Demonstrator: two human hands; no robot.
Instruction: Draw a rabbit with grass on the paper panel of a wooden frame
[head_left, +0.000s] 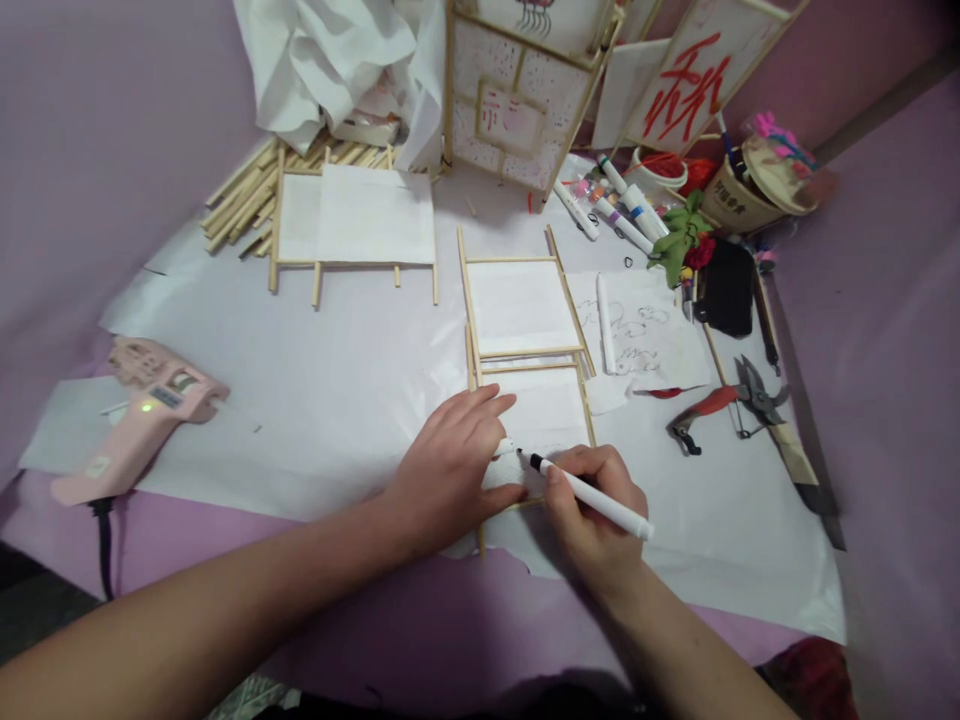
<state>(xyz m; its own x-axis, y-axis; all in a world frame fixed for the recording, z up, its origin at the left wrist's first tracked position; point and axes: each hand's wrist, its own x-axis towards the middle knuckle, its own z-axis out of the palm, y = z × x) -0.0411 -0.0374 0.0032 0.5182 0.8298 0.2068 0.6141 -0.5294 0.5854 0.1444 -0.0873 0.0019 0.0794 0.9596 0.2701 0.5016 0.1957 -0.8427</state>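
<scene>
My right hand (600, 510) is closed around a white marker pen (600, 502), its black tip pointing left, just over the paper. Below the tip lies a stick frame backed with white paper (551, 405); faint lines show near the pen. My left hand (457, 455) rests on the frame's left part, fingers stretched out and thumb apart, beside a small white patch with dark marks at the pen tip. Part of the frame is hidden under both hands. Directly beyond it lies a second papered stick frame (521, 305).
At left lies a pink glue gun (154, 410). Wooden sticks (244, 200) and papered frames (375, 215) are at the back left. Right are a sketched sheet (652, 340), a capped white pen (606, 325), red-handled pruning shears (712, 405) and several markers (626, 225). A decorated panel (491, 130) stands behind.
</scene>
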